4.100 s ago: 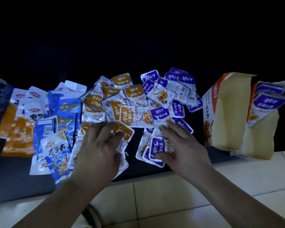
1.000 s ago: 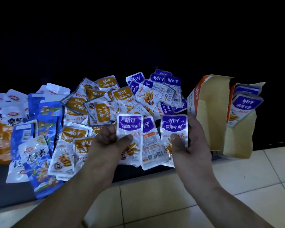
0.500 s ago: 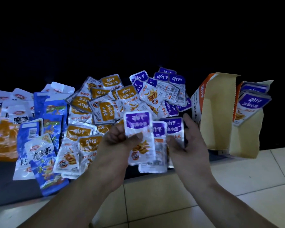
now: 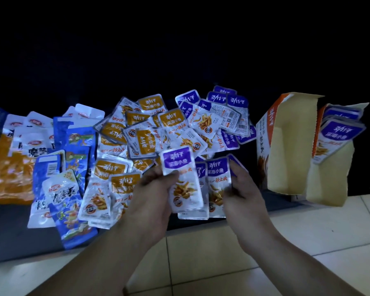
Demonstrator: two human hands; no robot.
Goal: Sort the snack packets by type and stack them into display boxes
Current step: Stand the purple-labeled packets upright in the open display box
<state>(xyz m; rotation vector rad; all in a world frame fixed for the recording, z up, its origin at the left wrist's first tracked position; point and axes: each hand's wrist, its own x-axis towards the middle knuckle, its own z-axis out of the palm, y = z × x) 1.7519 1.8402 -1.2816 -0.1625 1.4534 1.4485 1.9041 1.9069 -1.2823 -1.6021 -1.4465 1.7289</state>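
Pinching a purple packet (image 4: pixel 181 178) between thumb and fingers, the left hand (image 4: pixel 156 195) holds it above the front edge of the dark surface (image 4: pixel 13 227). It overlaps the fanned purple packets (image 4: pixel 217 180) that the right hand (image 4: pixel 244 189) grips. Behind the hands, orange-labelled packets (image 4: pixel 141 135) and a loose purple pile (image 4: pixel 222 112) are heaped mid-surface, and blue packets (image 4: pixel 77 150) lie toward the left edge. At the right edge stands an open display box (image 4: pixel 286 146), with a second box (image 4: pixel 333 189) holding purple packets beside it.

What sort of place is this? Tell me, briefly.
Likely a small shop's stocking spot, though the dark surroundings hide much: heaped purple-labelled foil snack packets on a dark mat, an open cardboard display box, pale floor tiles.
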